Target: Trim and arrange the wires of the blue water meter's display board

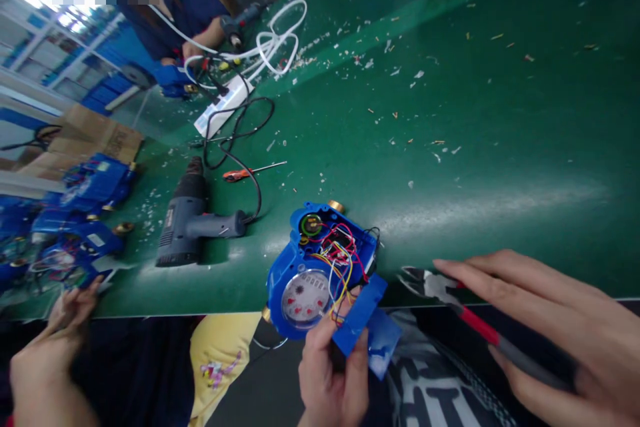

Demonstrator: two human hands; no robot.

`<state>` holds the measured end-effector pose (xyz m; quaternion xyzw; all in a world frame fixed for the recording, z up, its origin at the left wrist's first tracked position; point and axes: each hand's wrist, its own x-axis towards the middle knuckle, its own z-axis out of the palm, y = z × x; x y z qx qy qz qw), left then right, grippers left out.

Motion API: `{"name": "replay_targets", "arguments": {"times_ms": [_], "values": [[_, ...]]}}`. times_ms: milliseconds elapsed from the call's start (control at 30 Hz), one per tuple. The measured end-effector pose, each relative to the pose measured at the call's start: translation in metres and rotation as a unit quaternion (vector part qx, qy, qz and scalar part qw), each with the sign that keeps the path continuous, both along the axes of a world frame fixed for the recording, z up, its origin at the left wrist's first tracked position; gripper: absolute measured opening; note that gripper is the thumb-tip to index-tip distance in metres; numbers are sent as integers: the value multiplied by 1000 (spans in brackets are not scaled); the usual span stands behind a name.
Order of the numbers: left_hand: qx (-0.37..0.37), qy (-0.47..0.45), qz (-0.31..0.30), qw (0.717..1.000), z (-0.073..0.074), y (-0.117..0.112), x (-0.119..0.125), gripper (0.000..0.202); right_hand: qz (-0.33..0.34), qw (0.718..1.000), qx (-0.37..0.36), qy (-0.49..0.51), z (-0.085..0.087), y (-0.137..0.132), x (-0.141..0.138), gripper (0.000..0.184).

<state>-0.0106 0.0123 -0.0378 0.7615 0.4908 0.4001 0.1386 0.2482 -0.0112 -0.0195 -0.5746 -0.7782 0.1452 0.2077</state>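
A blue water meter (299, 300) with a round dial sits at the table's front edge, its upper compartment uncovered and full of red, yellow, white and black wires (340, 247). My left hand (334, 373) is closed around a blue plastic piece (361, 315) just below the meter, fingertips by the yellow wires. A second blue flap (384, 343) hangs beside that piece. To the right, my right hand (545, 320) has diagonal cutters (480, 323) with red and black handles, its fingers stretched along them. The cutters' jaws point left toward the meter, apart from it.
A heat gun (187, 220) and an orange screwdriver (240, 174) lie left of the meter. Behind them is a white power strip (223, 107) with cables. More blue meters (95, 187) crowd the left. Another person's hand (75, 307) is at lower left; a co-worker (175, 13) works opposite.
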Motion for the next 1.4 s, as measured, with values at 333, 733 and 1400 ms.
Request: {"name": "replay_targets", "arguments": {"times_ms": [333, 733, 1400], "values": [[-8, -9, -23, 1000, 1, 2, -1, 39, 17, 1000, 20, -12, 2, -2, -12, 61], [79, 13, 30, 996, 2, 3, 3, 14, 78, 991, 108, 28, 3, 4, -37, 56], [70, 54, -20, 996, 13, 11, 2, 12, 141, 986, 86, 33, 23, 21, -29, 58]]}}
